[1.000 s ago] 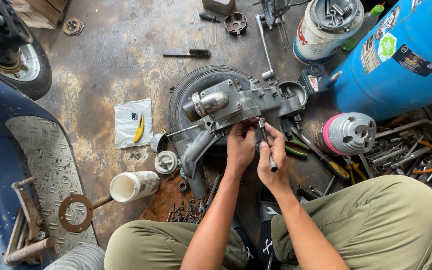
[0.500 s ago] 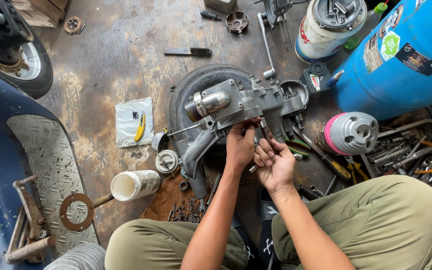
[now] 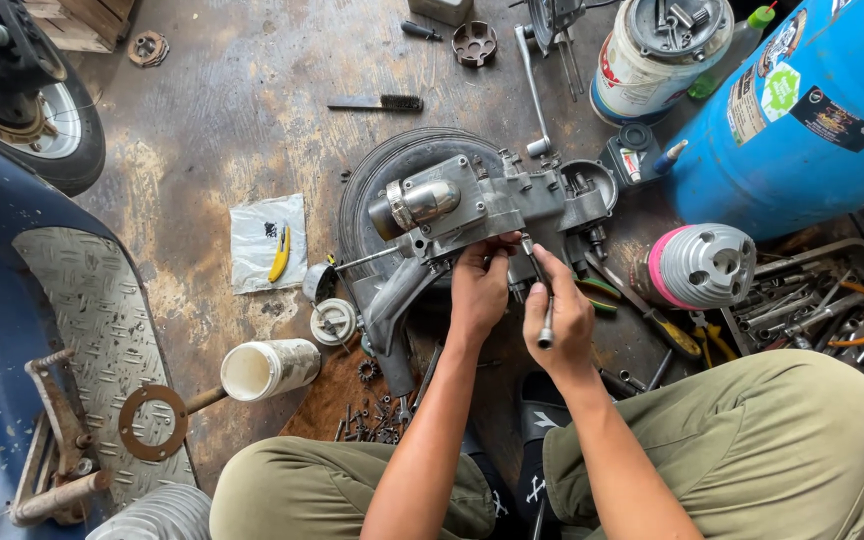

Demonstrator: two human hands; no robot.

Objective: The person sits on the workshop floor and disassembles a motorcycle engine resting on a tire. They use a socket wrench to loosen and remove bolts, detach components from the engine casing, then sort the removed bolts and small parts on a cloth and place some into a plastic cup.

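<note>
- The engine casing (image 3: 492, 205) is lying on a dark tyre (image 3: 372, 185) on the concrete floor (image 3: 212, 130), just ahead of the person's knees
- The left hand (image 3: 479, 290) is pressing against the casing's near edge, fingers curled; whether it is pinching a small part is hard to tell
- The right hand (image 3: 558, 318) is gripping a slim metal driver (image 3: 540, 295), its tip meeting the casing
- The casing is looking heavy, rigid and probably oily, so the thick outer edges are offering the safest hold
</note>
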